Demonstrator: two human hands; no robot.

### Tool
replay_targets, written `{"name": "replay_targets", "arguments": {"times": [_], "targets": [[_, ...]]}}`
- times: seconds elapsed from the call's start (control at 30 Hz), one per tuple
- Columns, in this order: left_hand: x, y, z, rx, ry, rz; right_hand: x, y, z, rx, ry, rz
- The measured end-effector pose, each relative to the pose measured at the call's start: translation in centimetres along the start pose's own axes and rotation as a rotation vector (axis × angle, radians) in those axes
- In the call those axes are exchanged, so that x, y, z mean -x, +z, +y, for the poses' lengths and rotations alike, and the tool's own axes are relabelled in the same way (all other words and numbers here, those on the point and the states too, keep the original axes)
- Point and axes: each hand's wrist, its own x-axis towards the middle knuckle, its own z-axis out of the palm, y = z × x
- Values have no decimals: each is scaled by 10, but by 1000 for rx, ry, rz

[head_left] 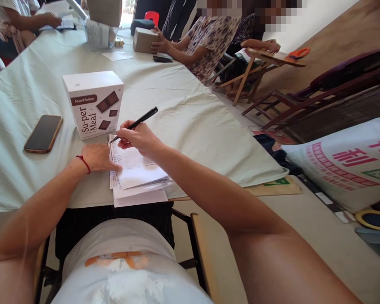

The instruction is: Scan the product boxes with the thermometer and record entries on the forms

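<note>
My right hand [138, 138] is closed around a black pen [145, 117], its tip at the upper left edge of a stack of papers [139, 171]. Printed text and a round stamp show on the top sheet. Flat on the left side of the papers lies my left hand [98, 158], thumb stretched over the sheet and a red cord at the wrist. Just behind both hands stands a white "Su-per Meal" box [93, 105], upright. To the left of it a smartphone [43, 134] rests face up with a dark screen.
A pale cloth covers the table [183, 135]. Across it, a person in a patterned top holds a cardboard box [145, 41] beside a dark phone [162, 59]. A clear plastic container [98, 34] stands at the back. Chairs and a printed white sack [345, 160] are at right.
</note>
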Motion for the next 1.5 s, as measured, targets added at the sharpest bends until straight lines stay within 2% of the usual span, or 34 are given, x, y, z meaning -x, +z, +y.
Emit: {"name": "replay_targets", "arguments": {"times": [0.07,0.13,0.23,0.3,0.4,0.73,0.93,1.17,1.5], "targets": [[0,1,0,2,-1,-2,0,4,19,-51,42,96],[-1,1,-1,3,8,0,4,4,38,-58,51,129],[-1,2,-1,14,30,8,14,0,60,62,-77,148],[-1,2,-2,19,36,0,19,-2,70,143,-183,209],[-1,2,-4,20,45,-12,22,-2,77,197,-245,266],[-1,3,-5,50,45,-26,22,0,82,270,-285,227],[1,4,-8,85,52,57,25,1,76,316,-239,168],[0,4,-8,22,81,-10,25,2,75,297,-253,181],[1,2,-7,6,106,-22,26,0,75,294,-250,185]]}}
